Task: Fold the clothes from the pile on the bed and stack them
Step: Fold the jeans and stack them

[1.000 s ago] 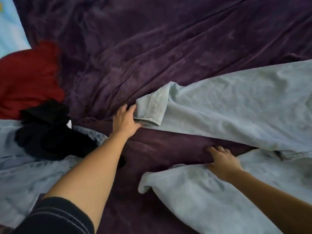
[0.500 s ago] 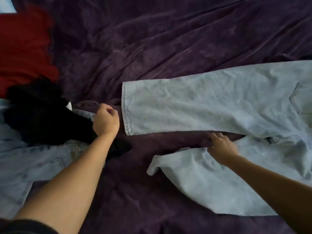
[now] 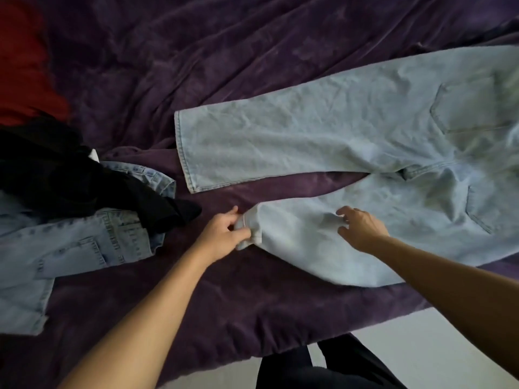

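Pale blue jeans (image 3: 323,136) lie spread on the purple bedspread (image 3: 196,51), back pockets up, waist off to the right. The far leg lies flat with its hem at centre. The near leg is rumpled, its hem bunched. My left hand (image 3: 222,234) grips that bunched hem of the near leg. My right hand (image 3: 359,228) hovers over or lightly touches the same leg a little to the right, fingers loosely bent and holding nothing. The pile sits at left: a black garment (image 3: 70,169), another pair of blue jeans (image 3: 70,242) and a red garment (image 3: 25,66).
The bed's near edge runs along the bottom right, with pale floor (image 3: 407,346) beyond it. My dark-trousered legs (image 3: 323,366) stand against that edge. Bare bedspread stretches across the top and between the pile and the jeans.
My left hand let go of the far leg's hem, now lying flat, and moved to the near leg's hem, which it grips. My right hand shifted along the near leg.
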{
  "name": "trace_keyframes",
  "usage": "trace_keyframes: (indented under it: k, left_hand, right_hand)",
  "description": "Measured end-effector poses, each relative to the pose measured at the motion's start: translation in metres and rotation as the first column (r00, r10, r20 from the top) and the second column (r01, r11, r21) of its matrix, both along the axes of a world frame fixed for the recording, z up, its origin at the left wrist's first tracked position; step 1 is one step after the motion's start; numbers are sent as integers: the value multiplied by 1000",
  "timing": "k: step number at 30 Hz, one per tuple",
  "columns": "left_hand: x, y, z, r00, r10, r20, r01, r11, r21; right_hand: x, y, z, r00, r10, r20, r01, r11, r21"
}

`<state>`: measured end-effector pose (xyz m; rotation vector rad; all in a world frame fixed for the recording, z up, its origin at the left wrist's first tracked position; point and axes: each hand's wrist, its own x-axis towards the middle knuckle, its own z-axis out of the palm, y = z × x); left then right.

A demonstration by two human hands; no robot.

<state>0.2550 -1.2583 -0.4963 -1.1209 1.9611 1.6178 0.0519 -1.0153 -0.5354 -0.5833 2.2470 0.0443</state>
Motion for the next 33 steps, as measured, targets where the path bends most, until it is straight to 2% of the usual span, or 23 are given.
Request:
trace_keyframes:
  k: [2,4,7,9,11,13,15,18,20,22,24,25,26,28,30,33]
  left_hand:
    - [-3,0,25,950,311,-16,-304,937,173]
    - [2,-1,31,865,493,95,-500,829,250]
    - [26,5,19,768,561,308,-639,652,407]
    - [41,21,8,790,526,316,-612,632,476]
    - [49,45,0,847,470,248,-531,748,398]
    - [51,65,-9,883,386,267,-437,883,170]
    - [50,66,-15,832,431,349,-466,884,18]
    - [49,39,-23,740,611,282,-569,792,-222]
    - [53,29,-24,737,616,280,-499,774,-389]
    - [59,39,-26,764,521,382,-402,846,-350]
    - [64,56,-27,792,285,540,-69,920,-385]
    - [64,66,-27,782,197,591,120,883,-453]
    - [60,76,-24,793,146,592,250,807,-534]
    - [40,93,-17,848,38,529,360,690,-628]
    - [11,114,-10,877,-136,461,427,661,-617]
    - [-40,165,2,858,-374,352,513,655,-555]
  right_hand:
    - [-6,7,12,998,-63,3,63,998,-13]
    - [-11,13,22,993,-115,4,115,993,-37]
    - [-14,26,32,990,-139,25,140,988,-60]
    - [-12,38,33,988,-150,39,153,986,-72]
    - [-7,53,32,993,-113,34,115,991,-65]
    - [-2,70,31,998,-56,27,57,998,-21]
    - [3,88,30,1000,24,15,-25,998,57]
    - [10,108,26,991,130,15,-130,980,153]
    - [14,116,22,982,183,41,-187,965,185]
    - [17,122,18,971,221,85,-235,949,209]
    - [20,127,13,965,217,146,-246,942,227]
    - [21,131,12,965,200,167,-236,944,231]
    - [21,135,12,968,180,173,-217,949,230]
    - [14,145,15,981,128,143,-156,966,206]
    - [-4,161,23,993,77,89,-92,979,181]
    - [-45,198,38,1000,15,-5,-13,984,176]
